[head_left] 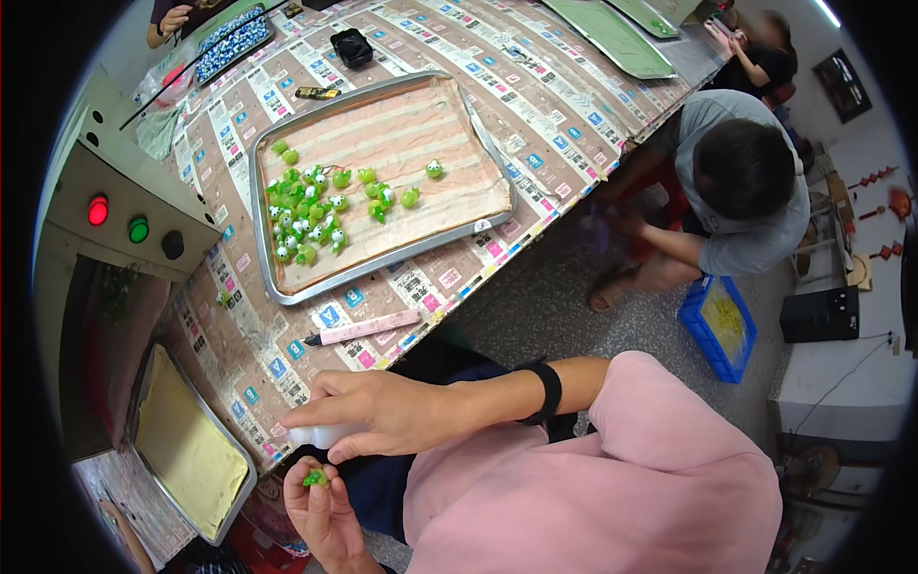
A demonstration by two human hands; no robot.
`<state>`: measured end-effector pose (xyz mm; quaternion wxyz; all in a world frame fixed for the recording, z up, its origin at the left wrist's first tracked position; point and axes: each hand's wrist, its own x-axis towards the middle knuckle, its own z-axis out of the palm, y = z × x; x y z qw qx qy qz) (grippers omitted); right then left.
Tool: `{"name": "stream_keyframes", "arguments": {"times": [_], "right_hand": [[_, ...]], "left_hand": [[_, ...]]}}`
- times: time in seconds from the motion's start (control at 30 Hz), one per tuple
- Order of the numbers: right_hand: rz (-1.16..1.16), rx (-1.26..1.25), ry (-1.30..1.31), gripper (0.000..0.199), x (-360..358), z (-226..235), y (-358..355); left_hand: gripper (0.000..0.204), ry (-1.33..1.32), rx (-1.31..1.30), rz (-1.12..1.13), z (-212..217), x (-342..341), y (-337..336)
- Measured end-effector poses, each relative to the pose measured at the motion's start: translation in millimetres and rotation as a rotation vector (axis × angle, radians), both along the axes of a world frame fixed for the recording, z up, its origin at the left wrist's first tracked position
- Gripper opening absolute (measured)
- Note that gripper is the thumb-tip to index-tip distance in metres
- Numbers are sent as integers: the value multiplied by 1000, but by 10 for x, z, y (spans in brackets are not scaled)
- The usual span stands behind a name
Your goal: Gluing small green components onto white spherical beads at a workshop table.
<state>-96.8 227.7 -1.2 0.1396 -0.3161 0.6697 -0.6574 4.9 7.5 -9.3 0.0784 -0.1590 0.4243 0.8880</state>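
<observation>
Between the fingertips of my left hand (325, 517) is a small green figure (316, 477), pinched upright near the table's front edge. Just above it, my right hand (382, 411) wraps round a small white squeeze bottle (323, 436), its narrow tip pointing left. A metal tray (459, 129) lined with striped cloth lies on the table beyond my hands. Many little green figures with white eyes (306, 212) cluster in its left part, and one (434, 168) stands apart toward the right. A pink-handled pen-like tool (368, 327) rests between the tray and my right hand.
A control box (143, 206) with red and green lights stands at left, above a tray with a yellow sheet (186, 454). A black container (352, 48) sits on the table's far side. At right, a seated person (741, 191) is beside a blue crate (717, 327).
</observation>
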Motion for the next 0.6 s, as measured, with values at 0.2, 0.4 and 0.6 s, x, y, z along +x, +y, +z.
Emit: {"name": "stream_keyframes", "arguments": {"times": [0.2, 0.4, 0.6], "right_hand": [[5, -26, -7, 58, 1, -15, 19], [-54, 31, 41, 57, -21, 71, -5], [-221, 77, -217, 64, 119, 80, 70]], "left_hand": [[31, -87, -51, 108, 109, -58, 122], [33, -60, -153, 153, 223, -33, 140], [30, -113, 28, 65, 218, -77, 111]]}}
